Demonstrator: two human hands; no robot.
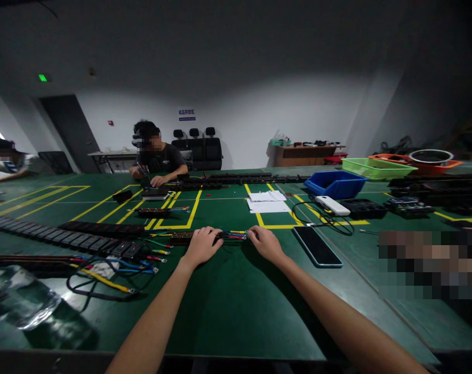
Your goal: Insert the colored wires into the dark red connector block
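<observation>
Near the middle of the green table (220, 306), my left hand (203, 245) rests over a dark cable chain section (179, 238), its fingers wrapped round the part where the wires come out. Coloured wires (233, 235), blue, red and yellow with metal ring lugs, run to the right from under it. My right hand (264, 243) pinches at the lug ends of these wires. Left of my hands lie more wire ends with lugs (161, 252) and a long black cable chain (83, 236).
A phone (317, 246), a white power bank (332, 205) with a black cable, white papers (267, 201) and a blue bin (335, 184) lie to the right. A clear bottle (21, 296) is at the front left. A person (161, 161) works across the table.
</observation>
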